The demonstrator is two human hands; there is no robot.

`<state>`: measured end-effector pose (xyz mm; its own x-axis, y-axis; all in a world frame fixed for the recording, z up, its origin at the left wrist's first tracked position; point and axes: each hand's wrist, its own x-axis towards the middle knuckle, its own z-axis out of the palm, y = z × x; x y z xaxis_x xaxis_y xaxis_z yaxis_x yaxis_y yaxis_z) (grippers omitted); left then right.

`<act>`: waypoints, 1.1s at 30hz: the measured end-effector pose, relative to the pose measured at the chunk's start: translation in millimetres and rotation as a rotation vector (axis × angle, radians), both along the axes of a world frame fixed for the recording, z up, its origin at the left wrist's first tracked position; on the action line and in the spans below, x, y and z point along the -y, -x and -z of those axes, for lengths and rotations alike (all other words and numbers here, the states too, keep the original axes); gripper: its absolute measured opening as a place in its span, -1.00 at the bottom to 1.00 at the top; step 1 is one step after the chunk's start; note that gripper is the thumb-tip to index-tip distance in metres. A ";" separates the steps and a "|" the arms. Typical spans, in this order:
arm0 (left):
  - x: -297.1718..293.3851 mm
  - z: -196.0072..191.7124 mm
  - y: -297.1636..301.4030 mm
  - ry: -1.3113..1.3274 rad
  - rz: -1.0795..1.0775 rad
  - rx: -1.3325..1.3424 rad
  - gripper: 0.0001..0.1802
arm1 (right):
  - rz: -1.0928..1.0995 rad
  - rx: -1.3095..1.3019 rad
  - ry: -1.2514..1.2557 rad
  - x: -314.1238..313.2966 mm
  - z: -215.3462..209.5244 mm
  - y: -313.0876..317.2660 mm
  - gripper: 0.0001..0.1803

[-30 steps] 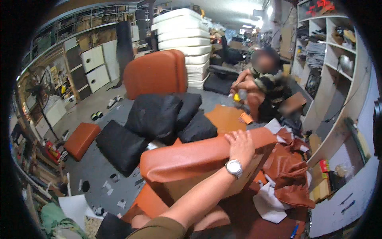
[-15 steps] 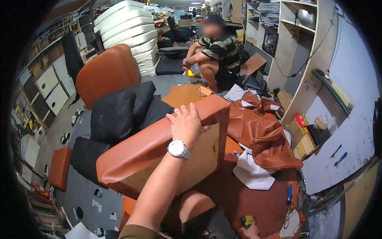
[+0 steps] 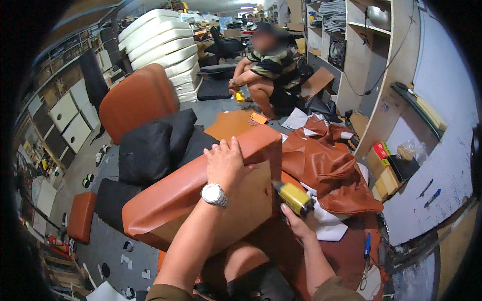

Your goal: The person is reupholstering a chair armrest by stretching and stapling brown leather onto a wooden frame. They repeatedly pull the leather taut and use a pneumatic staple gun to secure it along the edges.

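Note:
A brown leather-covered seat cushion [image 3: 196, 185] is tilted on its edge in front of me, its bare wooden underside facing me. Over its upper edge lies my left hand [image 3: 224, 163], fingers across the leather and thumb toward the board, gripping it. My right hand [image 3: 299, 223] is closed round a yellow-and-black staple gun [image 3: 295, 198], blurred by motion. The tool's metal nose points at the cushion's right side; whether it touches cannot be told. Loose brown leather covers [image 3: 331, 175] with white backing lie just beyond my right hand.
Black cushions [image 3: 145, 153] and a brown backrest [image 3: 138, 103] are at the left. Another person [image 3: 271, 70] squats ahead, a yellow object in hand, near an orange phone [image 3: 258, 118]. Scissors [image 3: 365, 273] lie at lower right. White foam slabs [image 3: 163, 50] are stacked behind; shelves [image 3: 371, 65] stand right.
My right hand has come up from the lower edge with the staple gun to the cushion's right side. My left hand has shifted slightly left on the cushion's edge.

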<state>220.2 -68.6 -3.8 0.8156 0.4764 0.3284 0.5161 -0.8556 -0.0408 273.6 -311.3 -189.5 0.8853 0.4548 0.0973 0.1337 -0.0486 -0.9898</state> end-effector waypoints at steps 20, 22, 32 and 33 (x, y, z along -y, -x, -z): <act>-7.6 19.9 -3.8 -0.122 -0.014 0.000 0.03 | -0.108 -0.070 -0.175 -70.3 -51.6 20.0 -0.51; -8.5 22.4 -4.9 -0.203 -0.016 0.020 0.15 | -0.110 0.033 -0.261 -74.7 -52.5 28.8 -0.52; -57.8 -43.6 125.3 0.283 0.147 -0.323 0.67 | -0.005 -0.016 0.345 58.7 85.0 31.9 -0.37; -62.6 -44.7 152.9 0.299 0.100 -0.318 0.59 | -0.014 -0.011 0.494 86.9 106.8 36.6 -0.32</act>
